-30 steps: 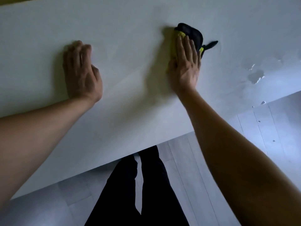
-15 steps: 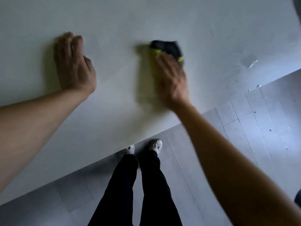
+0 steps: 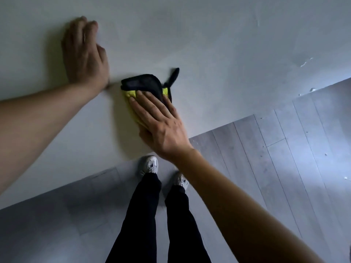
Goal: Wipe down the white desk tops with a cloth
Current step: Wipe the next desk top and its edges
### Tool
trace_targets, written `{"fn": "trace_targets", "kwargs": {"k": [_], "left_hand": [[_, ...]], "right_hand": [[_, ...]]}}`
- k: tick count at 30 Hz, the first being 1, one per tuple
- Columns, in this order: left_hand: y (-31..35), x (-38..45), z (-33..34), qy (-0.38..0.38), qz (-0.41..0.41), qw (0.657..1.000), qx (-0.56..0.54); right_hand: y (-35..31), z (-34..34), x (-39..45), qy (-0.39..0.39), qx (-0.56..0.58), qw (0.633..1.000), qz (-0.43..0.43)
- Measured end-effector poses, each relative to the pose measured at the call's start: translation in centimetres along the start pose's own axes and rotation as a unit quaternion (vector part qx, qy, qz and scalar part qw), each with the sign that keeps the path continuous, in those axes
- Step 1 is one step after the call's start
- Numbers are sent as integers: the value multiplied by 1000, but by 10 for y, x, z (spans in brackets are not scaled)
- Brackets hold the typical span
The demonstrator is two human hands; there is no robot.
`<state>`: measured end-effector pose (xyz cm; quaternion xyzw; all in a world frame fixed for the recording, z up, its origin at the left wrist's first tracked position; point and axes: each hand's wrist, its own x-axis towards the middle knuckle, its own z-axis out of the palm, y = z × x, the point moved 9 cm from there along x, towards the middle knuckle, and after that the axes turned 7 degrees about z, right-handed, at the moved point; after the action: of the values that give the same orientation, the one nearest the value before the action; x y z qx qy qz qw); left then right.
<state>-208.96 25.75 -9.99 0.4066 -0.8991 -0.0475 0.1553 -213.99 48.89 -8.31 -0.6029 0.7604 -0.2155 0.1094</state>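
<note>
A: What's on the feed rn?

B: I've got the head cam looking down. White desk top [image 3: 209,35] fills the upper half of the frame, its near edge running diagonally from lower left up to the right side. Right hand [image 3: 161,126] is centre frame, fingers straight and flat, pressing on the cloth [image 3: 144,83], not curled round it.

A: Cloth where exactly?

B: Centre of frame, flat on the desk top, just inside the near edge. It's folded, black on the outside w/ a yellow face showing under the fingertips [image 3: 141,94]; a black tag sticks up at its upper right. The far half pokes out past the fingers.

A: Left hand?

B: Left hand [image 3: 85,56] is upper left of frame, palm down on the desk, fingers together and roughly straight, holding nothing. Its wrist sits just beside the cloth's left end; touching or not, I can't tell (bit of blur there).

A: Anything else?

B: Small pale specks [image 3: 305,62] on the surface at the upper right, near the edge. Below the desk: grey plank floor [image 3: 284,168], black trousers [image 3: 142,215], and white shoes [image 3: 150,165] at bottom centre, toes toward the desk.
</note>
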Motion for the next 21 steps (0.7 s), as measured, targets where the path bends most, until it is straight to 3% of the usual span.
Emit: {"fn": "trace_targets", "kwargs": {"k": [3,8,12,14,17,21], "left_hand": [[9,-6,-3,1,0,1000,-8],[47,-59,-10,-7,31,999,-29],[87,-107,-4,8,40,998,-45],[91,-114,-1,15,25,998,-48],[87,-110,0,3,4,999,-53],[90,-109,-6,-7,-10,999,-48]], "right_hand": [[52,-20,-2,4,-17,1000,-1],[186,-89,-22,135,-55,971,190],[172,-86,-29,188,-58,941,277],[119,-58,-34,173,-11,958,227],[28,-15,-49,96,52,991,78],[30,-11,-53,40,28,999,-11]]}}
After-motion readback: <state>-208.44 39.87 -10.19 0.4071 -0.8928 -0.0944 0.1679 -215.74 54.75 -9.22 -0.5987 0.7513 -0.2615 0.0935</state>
